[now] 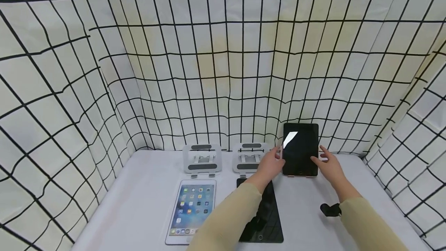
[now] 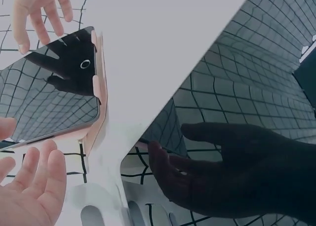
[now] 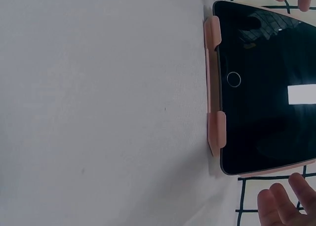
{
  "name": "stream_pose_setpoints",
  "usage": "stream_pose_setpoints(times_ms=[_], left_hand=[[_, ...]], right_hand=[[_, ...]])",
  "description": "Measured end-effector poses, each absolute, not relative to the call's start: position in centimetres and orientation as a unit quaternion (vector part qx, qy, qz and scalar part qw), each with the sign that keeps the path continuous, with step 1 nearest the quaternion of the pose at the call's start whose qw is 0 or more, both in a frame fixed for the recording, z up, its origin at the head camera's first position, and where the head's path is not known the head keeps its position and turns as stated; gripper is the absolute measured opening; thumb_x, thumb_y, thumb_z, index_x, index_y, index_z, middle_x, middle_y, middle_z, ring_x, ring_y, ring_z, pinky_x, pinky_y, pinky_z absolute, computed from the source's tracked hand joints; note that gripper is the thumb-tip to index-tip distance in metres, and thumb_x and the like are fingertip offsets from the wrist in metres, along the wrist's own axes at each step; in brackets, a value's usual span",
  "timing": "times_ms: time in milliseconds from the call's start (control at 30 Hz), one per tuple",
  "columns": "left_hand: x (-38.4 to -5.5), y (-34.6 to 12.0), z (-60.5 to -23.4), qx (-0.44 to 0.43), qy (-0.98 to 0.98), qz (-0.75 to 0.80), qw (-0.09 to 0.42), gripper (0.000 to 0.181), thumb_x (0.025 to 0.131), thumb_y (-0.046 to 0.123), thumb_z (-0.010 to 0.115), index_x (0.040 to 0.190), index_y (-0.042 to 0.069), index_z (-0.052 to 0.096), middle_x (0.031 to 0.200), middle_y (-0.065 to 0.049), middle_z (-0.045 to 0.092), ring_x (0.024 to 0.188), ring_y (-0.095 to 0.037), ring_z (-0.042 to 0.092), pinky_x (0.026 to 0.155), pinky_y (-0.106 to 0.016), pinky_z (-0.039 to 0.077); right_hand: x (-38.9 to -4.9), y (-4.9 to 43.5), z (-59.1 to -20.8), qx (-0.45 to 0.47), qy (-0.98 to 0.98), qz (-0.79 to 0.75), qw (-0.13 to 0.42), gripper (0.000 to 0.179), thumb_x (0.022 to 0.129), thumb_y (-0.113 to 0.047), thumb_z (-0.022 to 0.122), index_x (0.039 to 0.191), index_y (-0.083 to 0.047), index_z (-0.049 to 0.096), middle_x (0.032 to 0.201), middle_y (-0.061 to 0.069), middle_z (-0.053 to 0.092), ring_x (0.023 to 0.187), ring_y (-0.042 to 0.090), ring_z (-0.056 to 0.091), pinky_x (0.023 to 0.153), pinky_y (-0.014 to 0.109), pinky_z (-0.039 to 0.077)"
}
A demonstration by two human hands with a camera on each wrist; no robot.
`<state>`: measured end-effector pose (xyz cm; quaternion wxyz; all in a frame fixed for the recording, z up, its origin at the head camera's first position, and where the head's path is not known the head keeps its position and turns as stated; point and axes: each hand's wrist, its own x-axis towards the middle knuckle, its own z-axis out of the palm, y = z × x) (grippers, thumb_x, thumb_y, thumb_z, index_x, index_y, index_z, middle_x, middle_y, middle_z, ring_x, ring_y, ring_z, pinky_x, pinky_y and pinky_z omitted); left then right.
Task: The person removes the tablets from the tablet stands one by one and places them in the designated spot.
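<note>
A black tablet [image 1: 300,149] stands upright, leaning back on a pink stand [image 3: 213,129] whose two front lips hold its lower edge. At its left edge is my left hand [image 1: 271,164], with fingers extended and apart from the tablet in the left wrist view. On the opposite side my right hand [image 1: 329,167] has its thumb in front of the right edge, fingers spread. Whether either thumb touches the glass I cannot tell. A larger black tablet [image 1: 266,220] lies flat under my left forearm, partly hidden. To its left lies a white tablet [image 1: 193,208], its screen lit with app icons.
Two white stands with grey pads, a left one [image 1: 202,159] and a middle one [image 1: 245,158], are at the back of the white table [image 1: 139,196]. A small black object [image 1: 330,210] shows by my right sleeve. Grid-lined white walls [image 1: 216,65] enclose the table.
</note>
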<state>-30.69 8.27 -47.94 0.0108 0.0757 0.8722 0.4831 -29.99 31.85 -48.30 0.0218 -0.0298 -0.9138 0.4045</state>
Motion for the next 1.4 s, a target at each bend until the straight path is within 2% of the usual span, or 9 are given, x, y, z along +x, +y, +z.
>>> stream_pose_setpoints(times_ms=[200,367,700,1133,1400], left_hand=[[-31.6,8.3,-47.8,0.078,0.866,0.494,0.012,0.057,0.095,0.018,0.063,0.15,0.016,0.045,0.11,-0.004,0.064,0.091,-0.015,0.057,0.082,-0.034,0.048],[-32.2,8.3,-47.8,0.075,0.863,0.5,0.019,0.058,0.094,0.018,0.064,0.149,0.014,0.045,0.104,-0.001,0.063,0.089,-0.014,0.056,0.083,-0.034,0.048],[-32.8,8.7,-47.4,0.082,0.869,0.488,0.016,0.057,0.094,0.018,0.067,0.147,0.014,0.047,0.098,0.0,0.06,0.085,-0.014,0.055,0.079,-0.032,0.048],[-32.7,9.3,-47.1,0.065,0.851,0.521,0.031,0.06,0.092,0.012,0.07,0.147,0.018,0.048,0.103,-0.003,0.061,0.085,-0.015,0.055,0.077,-0.033,0.049],[-32.8,9.7,-47.9,0.08,0.816,0.573,0.012,0.055,0.092,0.005,0.068,0.142,0.019,0.053,0.109,-0.002,0.061,0.084,-0.013,0.056,0.07,-0.029,0.049]], right_hand=[[-30.7,30.9,-49.0,-0.033,-0.902,0.429,0.019,0.077,0.102,-0.037,0.054,0.159,-0.006,0.011,0.146,0.034,0.034,0.129,0.05,0.04,0.102,0.06,0.039],[-30.9,30.5,-49.3,-0.03,-0.899,0.437,0.021,0.077,0.102,-0.036,0.054,0.159,-0.007,0.011,0.145,0.033,0.036,0.127,0.048,0.042,0.101,0.058,0.041],[-31.3,30.4,-49.0,-0.037,-0.895,0.444,0.024,0.078,0.101,-0.038,0.054,0.16,-0.009,0.01,0.146,0.032,0.035,0.13,0.047,0.041,0.101,0.058,0.041],[-31.0,30.6,-48.6,-0.061,-0.879,0.472,0.022,0.073,0.103,-0.032,0.052,0.16,-0.012,0.01,0.151,0.03,0.029,0.136,0.046,0.034,0.105,0.058,0.038],[-30.9,31.2,-49.0,-0.059,-0.873,0.481,0.054,0.071,0.102,-0.033,0.054,0.16,-0.014,0.017,0.151,0.029,0.028,0.135,0.046,0.031,0.102,0.059,0.038]])
